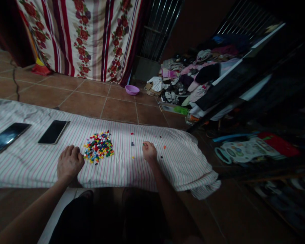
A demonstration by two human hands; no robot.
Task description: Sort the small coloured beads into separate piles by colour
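A heap of tiny many-coloured beads or blocks (98, 147) lies on a striped cloth (104, 176); their exact kind is too small to tell. My left hand (70, 161) rests palm down on the cloth just left of the heap, fingers loosely bent and holding nothing. Farther right, my right hand (149, 151) is closed in a pinch on a small green bead (143, 144). Around it lie separate small pieces: a red one (131, 133), a dark grey-blue one (132, 144), a yellow one (133, 157), an orange one (164, 147) and a black one (161, 157).
Two phones, one (8, 136) at far left and another (53, 132) nearer the heap, lie on the cloth. Beyond are a tiled floor, a purple bowl (132, 89), a flowered curtain (91, 40) and piled clothes (188, 74). A dark slanting frame stands at right.
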